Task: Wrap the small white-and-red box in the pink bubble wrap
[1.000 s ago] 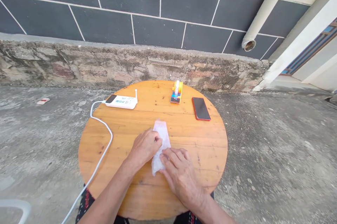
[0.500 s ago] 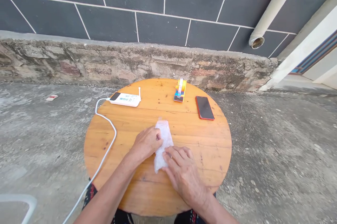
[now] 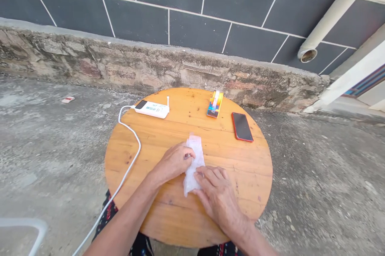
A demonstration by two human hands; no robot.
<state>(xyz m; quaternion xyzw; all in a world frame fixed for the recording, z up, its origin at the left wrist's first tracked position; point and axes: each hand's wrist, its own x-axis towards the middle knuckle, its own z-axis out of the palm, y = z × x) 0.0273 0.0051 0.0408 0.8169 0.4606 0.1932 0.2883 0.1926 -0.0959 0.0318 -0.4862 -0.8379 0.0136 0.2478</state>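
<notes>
A narrow strip of whitish, see-through bubble wrap [image 3: 195, 149] lies folded on the round wooden table [image 3: 162, 216], slightly tilted. Whether anything is inside it cannot be made out. My left hand [image 3: 174, 161] is closed, its fingers curled against the wrap's left edge and top face. On the lower right side, my right hand [image 3: 216, 192] holds the wrap, with its fingers bent over the edge and the thumb near the bottom corner.
A white device with an antenna [image 3: 153, 109] sits at the table's back left, its white cable [image 3: 132, 163] running down over the left edge. A yellow-and-blue tape dispenser [image 3: 215, 104] stands at the back. A red-cased phone [image 3: 242, 126] lies at the right.
The whole view has shifted and tilted slightly, so the table appears further right. Both hands stay at the bubble wrap in nearly the same pose.
</notes>
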